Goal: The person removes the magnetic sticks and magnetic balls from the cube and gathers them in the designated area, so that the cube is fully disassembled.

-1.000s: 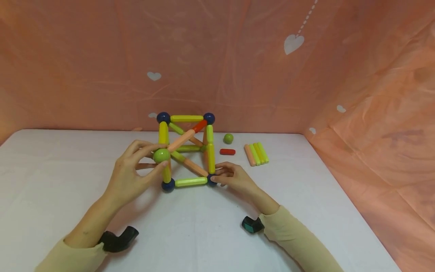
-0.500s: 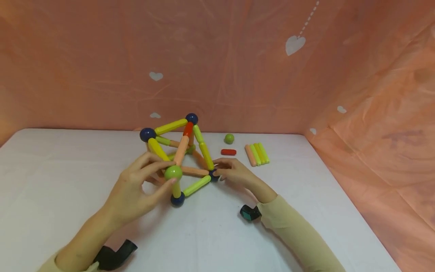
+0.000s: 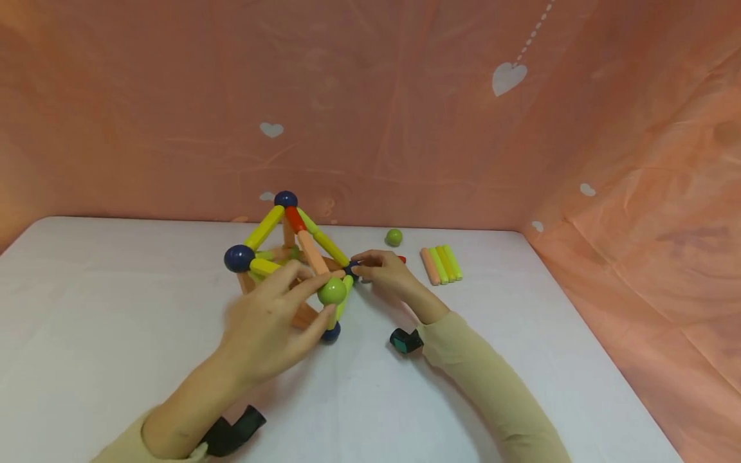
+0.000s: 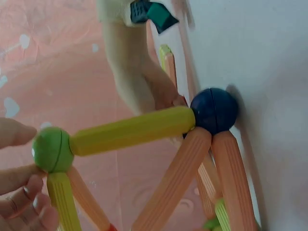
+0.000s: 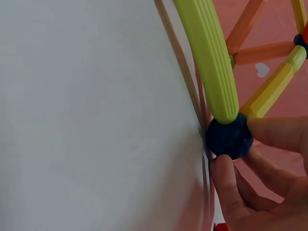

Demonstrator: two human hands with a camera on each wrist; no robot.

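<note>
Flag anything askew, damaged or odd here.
Nothing stands out: the ball-and-stick frame, held by the left hand and right hand, shows no visible break; four loose sticks lie side by side.

Soft light, faint shadows, slight blur on left hand (image 3: 263,331).

- Nearest me, a hand could pass widely over the white cloth-covered table (image 3: 370,405).
- The ball-jointed frame (image 3: 311,251) of yellow, green, orange and red rods blocks the way beyond my left hand (image 3: 269,331).
- Beyond my right hand (image 3: 386,275), a red rod (image 3: 402,259) and a loose round green ball (image 3: 394,237) obstruct; farther right, a row of yellow, green and orange rods (image 3: 442,264) does.
- An orange heart-printed cloth backdrop (image 3: 370,96) closes the far side.
</note>
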